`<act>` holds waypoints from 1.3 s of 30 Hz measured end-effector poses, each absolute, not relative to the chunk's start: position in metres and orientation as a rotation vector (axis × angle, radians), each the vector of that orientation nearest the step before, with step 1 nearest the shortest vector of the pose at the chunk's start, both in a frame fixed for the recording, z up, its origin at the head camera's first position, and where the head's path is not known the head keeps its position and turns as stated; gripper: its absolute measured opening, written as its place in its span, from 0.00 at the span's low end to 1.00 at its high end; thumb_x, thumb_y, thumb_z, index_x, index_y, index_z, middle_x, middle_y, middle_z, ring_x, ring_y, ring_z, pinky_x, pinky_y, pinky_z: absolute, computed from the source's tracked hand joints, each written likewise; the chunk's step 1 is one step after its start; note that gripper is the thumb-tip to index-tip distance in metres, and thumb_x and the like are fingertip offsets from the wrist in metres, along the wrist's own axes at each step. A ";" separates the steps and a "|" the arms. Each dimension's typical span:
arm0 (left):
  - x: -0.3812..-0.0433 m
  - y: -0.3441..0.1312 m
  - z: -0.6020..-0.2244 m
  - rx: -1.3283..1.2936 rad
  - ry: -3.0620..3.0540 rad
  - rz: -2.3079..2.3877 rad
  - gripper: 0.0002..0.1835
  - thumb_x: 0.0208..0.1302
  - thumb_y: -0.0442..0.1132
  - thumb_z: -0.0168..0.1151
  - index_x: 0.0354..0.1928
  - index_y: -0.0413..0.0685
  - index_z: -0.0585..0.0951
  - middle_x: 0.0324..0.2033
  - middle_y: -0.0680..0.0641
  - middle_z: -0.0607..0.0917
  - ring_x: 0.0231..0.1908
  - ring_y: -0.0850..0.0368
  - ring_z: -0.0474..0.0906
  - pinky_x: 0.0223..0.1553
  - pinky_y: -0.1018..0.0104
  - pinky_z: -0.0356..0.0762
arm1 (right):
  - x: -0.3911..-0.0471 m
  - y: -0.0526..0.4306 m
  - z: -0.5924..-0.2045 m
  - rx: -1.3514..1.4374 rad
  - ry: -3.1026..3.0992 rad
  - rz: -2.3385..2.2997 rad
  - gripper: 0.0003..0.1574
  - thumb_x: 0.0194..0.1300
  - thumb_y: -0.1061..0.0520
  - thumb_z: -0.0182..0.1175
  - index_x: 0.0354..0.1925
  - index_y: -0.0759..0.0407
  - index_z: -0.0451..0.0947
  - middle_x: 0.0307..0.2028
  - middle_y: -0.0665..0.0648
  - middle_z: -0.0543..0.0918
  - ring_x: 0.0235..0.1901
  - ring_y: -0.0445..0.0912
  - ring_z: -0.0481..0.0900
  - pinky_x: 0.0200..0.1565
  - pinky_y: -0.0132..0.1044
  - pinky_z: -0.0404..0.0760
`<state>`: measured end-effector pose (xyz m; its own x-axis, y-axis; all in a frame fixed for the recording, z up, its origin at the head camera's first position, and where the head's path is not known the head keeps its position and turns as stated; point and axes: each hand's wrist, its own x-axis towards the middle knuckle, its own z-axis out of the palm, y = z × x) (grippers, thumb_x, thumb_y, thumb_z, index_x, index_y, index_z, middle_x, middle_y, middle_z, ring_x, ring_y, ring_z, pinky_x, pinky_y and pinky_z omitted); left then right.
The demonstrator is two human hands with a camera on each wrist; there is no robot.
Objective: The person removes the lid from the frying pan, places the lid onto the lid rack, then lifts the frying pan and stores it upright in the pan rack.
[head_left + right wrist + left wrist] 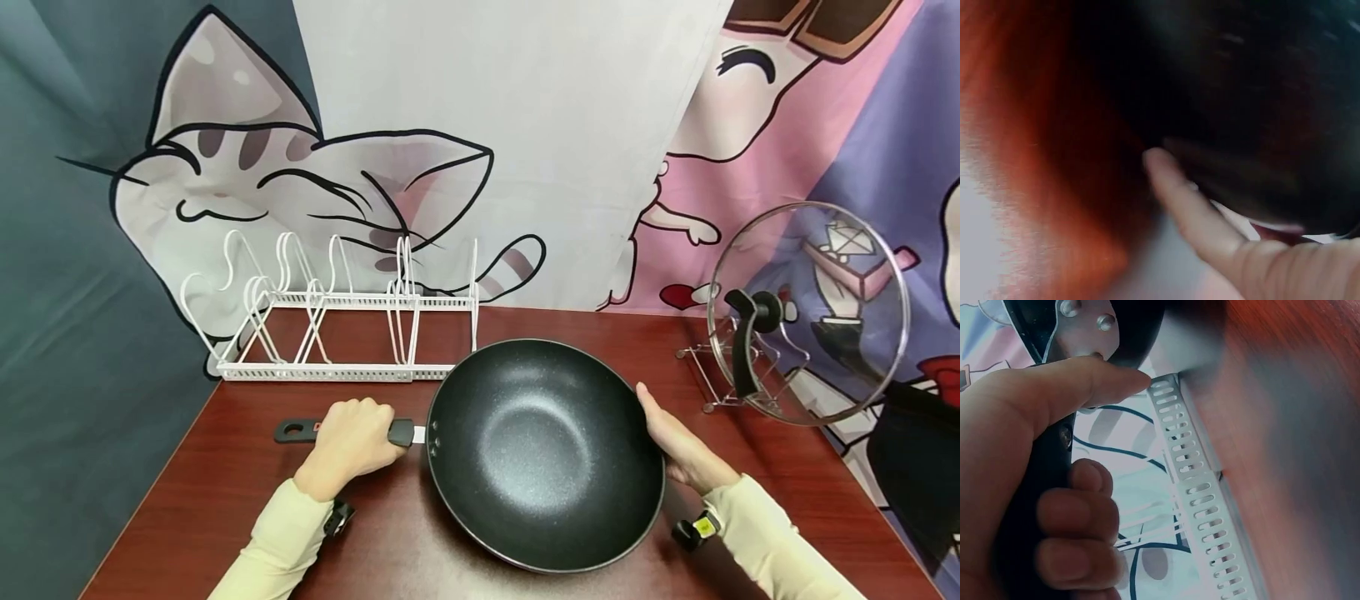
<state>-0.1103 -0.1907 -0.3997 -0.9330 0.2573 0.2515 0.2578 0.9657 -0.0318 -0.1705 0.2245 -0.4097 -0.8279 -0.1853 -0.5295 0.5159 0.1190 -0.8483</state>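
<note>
A black nonstick wok [536, 454] faces up above the front middle of the table, its long black handle [401, 432] pointing left. My left hand [356, 446] grips this handle from above; in the left wrist view the fingers [1079, 515] curl round it and the thumb lies along it near the riveted bracket [1088, 331]. At the wok's right side, my right hand [686, 446] touches the outer wall below the rim. One straight digit [1194, 215] lies against the dark wall in the blurred right wrist view; the other fingers are mostly hidden by the wok.
Behind the wok, a white wire rack [315, 371] with upright dividers stands at the table's back left. A glass lid [817, 333] with a black handle leans upright in a small wire stand [712, 379] at the right. A printed cloth [510, 125] hangs behind the wooden table [187, 500].
</note>
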 end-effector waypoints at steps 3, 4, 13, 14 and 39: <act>-0.110 -0.192 -0.401 -0.369 -2.876 0.003 0.12 0.30 0.49 0.53 0.06 0.55 0.62 0.06 0.53 0.62 0.08 0.55 0.59 0.08 0.62 0.54 | -0.168 0.225 -0.416 0.323 1.903 -1.782 0.49 0.52 0.28 0.34 0.53 0.68 0.56 0.43 0.66 0.69 0.38 0.54 0.73 0.36 0.49 0.71; -0.111 -0.192 -0.401 -0.370 -2.875 0.008 0.12 0.30 0.49 0.53 0.06 0.55 0.62 0.06 0.53 0.62 0.08 0.55 0.59 0.08 0.62 0.54 | -0.168 0.224 -0.417 0.319 1.924 -1.785 0.48 0.52 0.29 0.35 0.52 0.68 0.57 0.42 0.66 0.69 0.37 0.54 0.73 0.35 0.49 0.72; -0.117 -0.192 -0.405 -0.389 -2.813 0.046 0.10 0.31 0.44 0.50 0.05 0.56 0.62 0.05 0.53 0.61 0.07 0.54 0.56 0.07 0.61 0.51 | -0.168 0.221 -0.418 0.325 2.174 -1.724 0.47 0.53 0.29 0.35 0.49 0.68 0.63 0.36 0.65 0.72 0.30 0.51 0.75 0.30 0.45 0.73; -0.118 -0.192 -0.406 -0.385 -2.805 0.049 0.10 0.31 0.43 0.50 0.05 0.56 0.61 0.04 0.53 0.60 0.06 0.54 0.56 0.07 0.61 0.50 | -0.167 0.221 -0.417 0.320 2.194 -1.714 0.47 0.53 0.29 0.34 0.49 0.68 0.63 0.37 0.65 0.72 0.30 0.51 0.74 0.30 0.44 0.73; -0.135 -0.175 -0.414 -0.383 -2.761 0.079 0.09 0.24 0.42 0.48 0.03 0.57 0.59 0.03 0.53 0.58 0.05 0.55 0.53 0.05 0.60 0.47 | -0.183 0.236 -0.419 0.301 2.278 -1.695 0.46 0.55 0.31 0.35 0.48 0.70 0.65 0.34 0.64 0.75 0.29 0.50 0.75 0.30 0.42 0.73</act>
